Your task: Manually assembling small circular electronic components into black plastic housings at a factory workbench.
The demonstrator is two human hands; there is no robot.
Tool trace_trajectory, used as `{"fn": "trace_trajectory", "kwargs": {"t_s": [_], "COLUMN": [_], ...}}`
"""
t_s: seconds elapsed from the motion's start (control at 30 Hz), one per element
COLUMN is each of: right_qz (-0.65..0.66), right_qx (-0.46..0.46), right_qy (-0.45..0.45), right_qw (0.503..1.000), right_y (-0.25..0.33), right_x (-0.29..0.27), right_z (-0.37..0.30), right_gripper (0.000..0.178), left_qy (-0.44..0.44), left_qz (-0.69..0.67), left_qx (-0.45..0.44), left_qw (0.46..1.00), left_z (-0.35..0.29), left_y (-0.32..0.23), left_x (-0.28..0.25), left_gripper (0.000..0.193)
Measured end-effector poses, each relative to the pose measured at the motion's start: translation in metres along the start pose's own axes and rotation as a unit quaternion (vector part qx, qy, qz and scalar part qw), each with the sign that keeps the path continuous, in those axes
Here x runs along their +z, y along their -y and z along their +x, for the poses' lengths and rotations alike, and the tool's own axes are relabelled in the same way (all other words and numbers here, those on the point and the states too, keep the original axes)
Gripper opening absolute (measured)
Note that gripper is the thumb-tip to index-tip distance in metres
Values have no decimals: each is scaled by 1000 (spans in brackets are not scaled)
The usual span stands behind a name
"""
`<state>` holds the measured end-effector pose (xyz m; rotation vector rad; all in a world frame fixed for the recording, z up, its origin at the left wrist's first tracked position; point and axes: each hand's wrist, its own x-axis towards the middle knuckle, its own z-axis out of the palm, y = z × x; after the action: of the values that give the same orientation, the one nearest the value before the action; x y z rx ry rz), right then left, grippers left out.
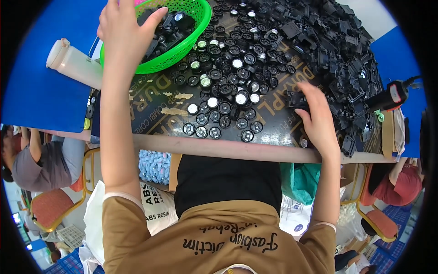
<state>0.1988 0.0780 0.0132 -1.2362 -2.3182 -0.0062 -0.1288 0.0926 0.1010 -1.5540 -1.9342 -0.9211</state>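
My left hand [127, 27] reaches over the left rim of a green perforated basket [200, 27], thumb spread away from the fingers; the fingertips run out of the top of the view. Inside the basket lie black plastic parts [171, 34] and a few small wheels. At the right of the table, my right hand [317, 116] curls thumb and forefinger around a black moulded plastic part [297, 99]. Between the hands spreads a heap of small black wheels [228, 89], some with silver or whitish centres.
A big pile of black moulded parts [328, 45] covers the table's far right. A black-handled tool [388, 97] with a cord lies at its edge. A whitish lidded bottle [73, 64] leans beside the basket. Other people sit on both sides. Sacks and a teal bag [301, 182] are below the table edge.
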Motion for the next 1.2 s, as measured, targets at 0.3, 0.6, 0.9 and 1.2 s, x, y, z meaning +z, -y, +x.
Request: {"fn": "trace_trajectory", "kwargs": {"t_s": [0.3, 0.6, 0.9, 1.2], "right_qz": [462, 19, 71, 757], "right_qx": [83, -49, -81, 295], "right_qy": [-25, -17, 6, 135], "right_qw": [883, 998, 994, 568], "right_y": [75, -19, -40, -1], "right_x": [11, 24, 61, 8], "right_z": [-20, 49, 60, 38], "right_gripper": [45, 20, 16, 19], "left_qy": [357, 318, 363, 287], "left_qz": [-659, -784, -735, -569], "left_qx": [-52, -222, -215, -54], "left_qw": [660, 484, 530, 769], "left_z": [-146, -161, -159, -153], "left_y": [-73, -64, -72, -78], "left_x": [-2, -1, -9, -7], "left_gripper": [88, 47, 59, 55]}}
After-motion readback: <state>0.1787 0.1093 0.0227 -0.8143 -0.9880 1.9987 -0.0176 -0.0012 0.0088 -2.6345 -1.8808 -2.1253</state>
